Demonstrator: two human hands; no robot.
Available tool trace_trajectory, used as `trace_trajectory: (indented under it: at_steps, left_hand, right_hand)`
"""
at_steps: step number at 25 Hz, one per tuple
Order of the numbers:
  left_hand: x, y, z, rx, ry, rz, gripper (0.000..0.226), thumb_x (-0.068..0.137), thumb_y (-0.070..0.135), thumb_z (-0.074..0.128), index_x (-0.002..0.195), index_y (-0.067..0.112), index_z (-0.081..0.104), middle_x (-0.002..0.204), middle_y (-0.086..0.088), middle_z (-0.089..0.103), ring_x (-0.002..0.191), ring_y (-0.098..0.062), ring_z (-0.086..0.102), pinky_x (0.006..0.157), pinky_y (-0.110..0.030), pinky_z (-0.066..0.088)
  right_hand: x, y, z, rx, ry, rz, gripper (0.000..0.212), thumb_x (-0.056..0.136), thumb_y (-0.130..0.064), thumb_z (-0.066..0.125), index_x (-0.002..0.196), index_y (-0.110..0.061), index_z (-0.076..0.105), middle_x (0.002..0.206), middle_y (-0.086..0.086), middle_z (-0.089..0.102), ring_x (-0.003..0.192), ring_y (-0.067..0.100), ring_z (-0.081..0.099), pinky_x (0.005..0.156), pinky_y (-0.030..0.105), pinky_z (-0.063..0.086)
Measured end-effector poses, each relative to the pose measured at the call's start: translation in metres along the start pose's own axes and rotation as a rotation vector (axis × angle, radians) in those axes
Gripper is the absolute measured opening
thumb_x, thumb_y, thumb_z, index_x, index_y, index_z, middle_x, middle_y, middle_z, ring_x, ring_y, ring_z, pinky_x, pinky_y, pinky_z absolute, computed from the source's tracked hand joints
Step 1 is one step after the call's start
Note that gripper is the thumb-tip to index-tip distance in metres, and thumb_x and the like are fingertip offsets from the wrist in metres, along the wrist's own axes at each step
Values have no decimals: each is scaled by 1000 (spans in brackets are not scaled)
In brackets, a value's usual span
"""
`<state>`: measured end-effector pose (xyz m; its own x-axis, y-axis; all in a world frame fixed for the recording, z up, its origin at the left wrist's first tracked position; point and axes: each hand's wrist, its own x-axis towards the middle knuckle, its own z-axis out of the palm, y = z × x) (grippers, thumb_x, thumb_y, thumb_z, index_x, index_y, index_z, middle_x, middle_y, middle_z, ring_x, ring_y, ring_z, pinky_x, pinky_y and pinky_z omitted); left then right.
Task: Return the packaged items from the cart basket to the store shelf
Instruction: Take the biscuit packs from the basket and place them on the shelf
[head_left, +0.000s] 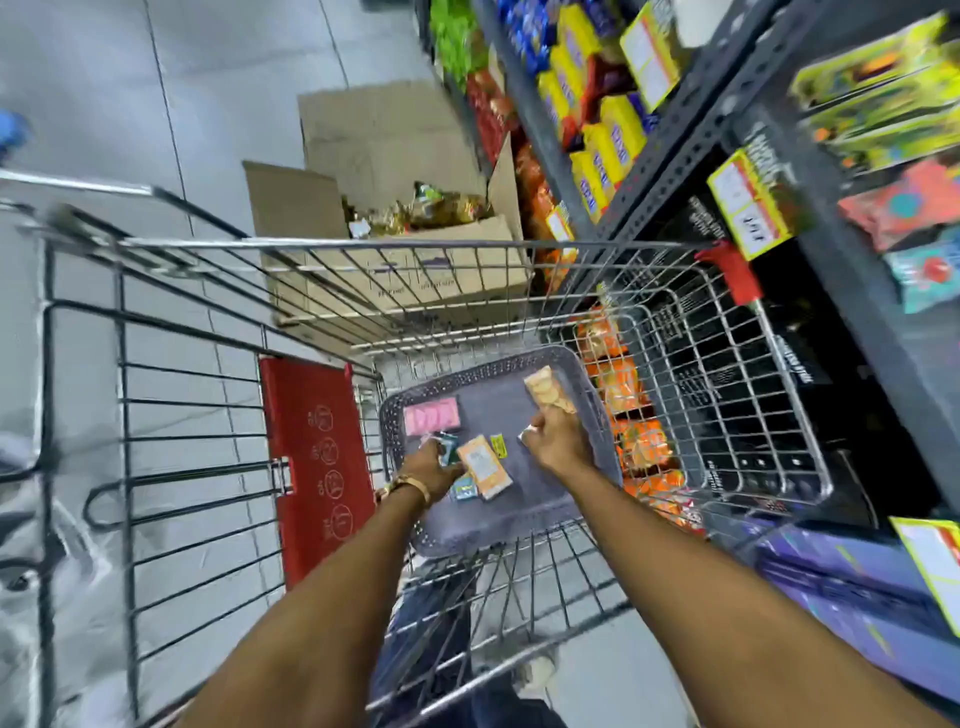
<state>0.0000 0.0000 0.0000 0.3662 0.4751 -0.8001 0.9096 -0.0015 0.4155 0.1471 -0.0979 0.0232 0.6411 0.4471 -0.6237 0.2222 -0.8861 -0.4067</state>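
A grey plastic basket (571, 364) lies in the bottom of the wire cart (415, 244). Inside it are a pink packet (431, 415), an orange packet (483, 467), a small yellow packet (498, 446) and a small blue-green one (465, 490). My right hand (556, 441) is shut on a clear pack of round biscuits (548, 395), lifted at the basket's right side. My left hand (431, 465) reaches in at the basket's left and grips a dark green packet (449, 449), beside the orange packet.
Store shelves (691, 119) run along the right, stocked with yellow, blue and orange packs and yellow price tags. An open cardboard box (395, 156) of goods stands on the floor beyond the cart. The cart's red child-seat flap (311, 457) hangs at left.
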Motion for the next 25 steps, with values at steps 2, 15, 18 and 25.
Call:
trace_trajectory:
  at_steps: [2,15,18,25]
  left_hand:
    - [19,-11,27,-192,76,-133,56,80,28,71,122,-1,48,127,-25,56,117,-37,54,95,-37,43]
    - [69,3,83,-805,317,-253,56,57,34,75,98,6,51,90,-17,68,80,-31,65,68,-38,54]
    - [46,12,58,-1144,58,-155,18,82,29,58,84,13,65,75,-4,69,63,-21,64,48,-23,50]
    - [-70,109,24,-987,-328,306,27,88,34,54,101,14,66,91,-9,70,83,-26,61,71,-35,51]
  right_hand:
    - [22,14,12,-9,86,149,34,79,-29,64,102,-5,63,112,21,63,106,39,59,83,41,50]
    - [85,11,28,-177,351,181,55,82,-29,65,124,1,46,134,22,46,122,37,46,96,44,42]
    - [62,11,9,251,266,244,67,58,-48,73,107,-4,61,113,20,64,101,35,62,84,41,53]
    - [-64,15,-71,1081,332,152,41,67,-14,82,103,-12,61,95,11,72,67,11,70,56,25,55]
